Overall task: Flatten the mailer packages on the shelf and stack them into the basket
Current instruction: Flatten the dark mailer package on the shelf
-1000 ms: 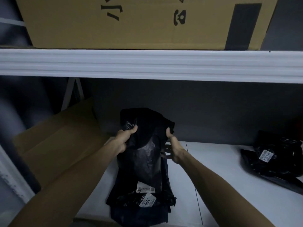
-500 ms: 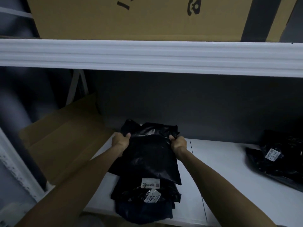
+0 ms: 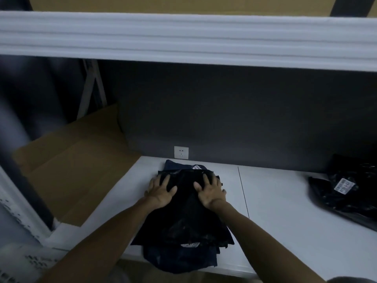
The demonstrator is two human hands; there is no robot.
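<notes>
Black poly mailer lies flat on top of a small pile of dark mailers, front-middle of the white shelf. A sec ago it hung upright; half a sec ago it was pinched by its far corners, partway down. Now both grips are gone. The left hand and right hand sit palm-down on its far end, side by side, fingers spread and straight, pressing, curled round nothing.

So the lay-down looks done & the flatten step is under way. Next is prob. a smoothing stroke toward the near edge to push air out. The pile seems to overhang the shelf's front lip a bit, so hard pressure there could tip it.

A white label on a lower pkg peeks out just behind the hands. Another crumpled black mailer, labelled, sits well apart at right, not flattened yet. Brown cardboard lies at left, wall socket behind. Basket not in view.
</notes>
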